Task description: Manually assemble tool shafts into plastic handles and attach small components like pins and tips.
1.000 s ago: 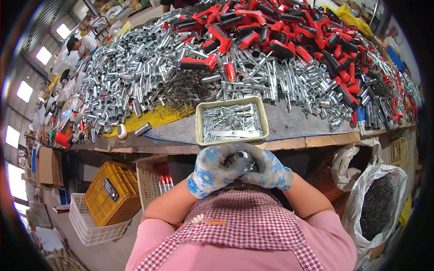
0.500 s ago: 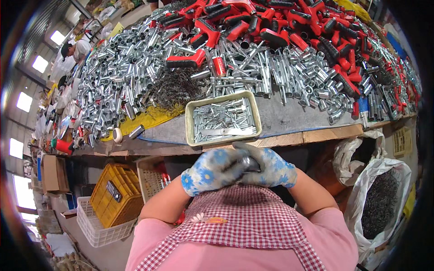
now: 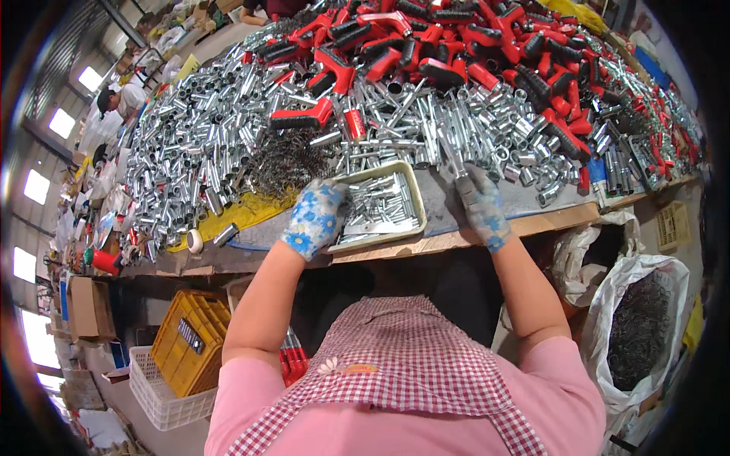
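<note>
My left hand (image 3: 315,214), in a white glove with blue flowers and grey fingertips, is curled over the left rim of a shallow cream tray (image 3: 417,199). Inside the tray lie many thin metal pins (image 3: 378,204); the hand hides its left side. To the right of the tray, my right hand (image 3: 482,201), gloved alike, reaches to the front of the metal heap. Its fingers are closed around the near end of a shiny metal rod (image 3: 452,156). Other rods and short tubes (image 3: 517,144) lie just beyond this hand.
Red-and-black handles (image 3: 456,53) and metal tubes (image 3: 190,144) pile up across the table. Dark springs (image 3: 289,163) lie left of the tray. Below stand a yellow crate (image 3: 182,338) in a white basket (image 3: 163,399) and a white sack (image 3: 673,277) of springs. Another person (image 3: 125,99) is far left.
My hands were together in front of my apron. They have parted and reached forward, the left to the tray's rim, the right to the rods, where it has taken hold of one.
</note>
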The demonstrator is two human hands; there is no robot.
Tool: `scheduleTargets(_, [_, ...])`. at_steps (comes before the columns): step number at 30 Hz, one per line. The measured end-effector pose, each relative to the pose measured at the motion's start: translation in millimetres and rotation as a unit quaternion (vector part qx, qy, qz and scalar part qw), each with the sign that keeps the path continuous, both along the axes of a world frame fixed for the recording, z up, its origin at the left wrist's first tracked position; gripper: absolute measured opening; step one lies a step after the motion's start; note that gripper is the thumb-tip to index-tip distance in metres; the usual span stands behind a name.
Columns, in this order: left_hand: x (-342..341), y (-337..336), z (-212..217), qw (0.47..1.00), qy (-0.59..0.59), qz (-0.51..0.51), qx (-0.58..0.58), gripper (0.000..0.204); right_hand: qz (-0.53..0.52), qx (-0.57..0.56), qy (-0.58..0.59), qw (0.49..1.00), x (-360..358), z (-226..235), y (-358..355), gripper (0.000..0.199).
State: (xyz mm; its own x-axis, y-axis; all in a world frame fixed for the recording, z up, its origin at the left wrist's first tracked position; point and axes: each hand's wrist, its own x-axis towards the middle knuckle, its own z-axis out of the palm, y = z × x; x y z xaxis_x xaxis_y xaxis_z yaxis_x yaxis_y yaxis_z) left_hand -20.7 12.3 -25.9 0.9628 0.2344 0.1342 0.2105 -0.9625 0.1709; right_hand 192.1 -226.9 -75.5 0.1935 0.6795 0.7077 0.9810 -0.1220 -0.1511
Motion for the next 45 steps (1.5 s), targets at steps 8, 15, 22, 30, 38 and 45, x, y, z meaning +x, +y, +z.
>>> scheduleTargets(8, [-25.2,-27.6,16.2,0.941,-0.201,0.063,-0.267,0.03,0.054,-0.065,0.624,0.776,-39.8,86.8,2.2,0.043])
scheduleTargets(15, [-43.9,-57.1,23.4,0.949,-0.267,-0.007,-0.167,0.033,0.085,-0.104,0.708,0.694,-88.5,91.7,36.9,0.037])
scheduleTargets(22, [-50.5,-63.4,19.2,0.931,-0.246,0.08,-0.259,0.06,0.109,-0.011,0.713,0.692,-95.2,80.0,46.3,0.034])
scheduleTargets(30, [-64.1,-53.5,14.9,0.758,-0.259,0.216,-0.558,0.04,-0.026,-0.195,0.465,0.863,-67.5,82.7,73.8,0.046])
scheduleTargets(38, [-89.8,-17.0,26.5,0.76,-0.321,0.254,-0.505,0.029,0.075,-0.203,0.411,0.886,-69.5,109.3,26.5,0.04])
scheduleTargets(45, [-65.3,-44.4,57.2,0.769,-0.042,0.134,-0.623,0.03,0.169,-0.141,0.306,0.926,-78.7,101.5,-2.9,0.029])
